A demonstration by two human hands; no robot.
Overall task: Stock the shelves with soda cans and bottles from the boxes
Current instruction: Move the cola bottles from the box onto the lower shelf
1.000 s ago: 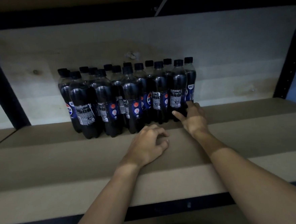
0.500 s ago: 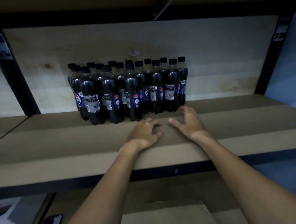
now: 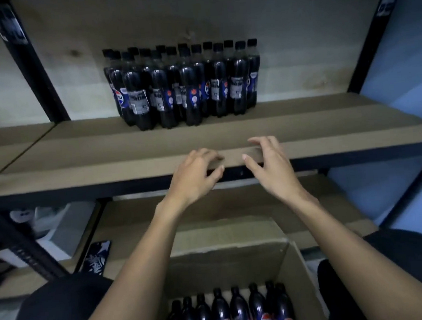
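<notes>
My left hand and right hand hover slack, empty; dark plastic cola bottles stand upright directly below in the brown cardboard box.

The room is dim, and the light has a cold, bluish tone. The shelving has black metal posts, a left post and a right post, and each carries a sticker near the top, too blurred to read. Behind stands a back panel of pale wood with a dark knot on its left part. The shelf board is brown, with a black rail along its front edge. A lower board lies under it. Right of the shelving the wall looks light blue.
</notes>
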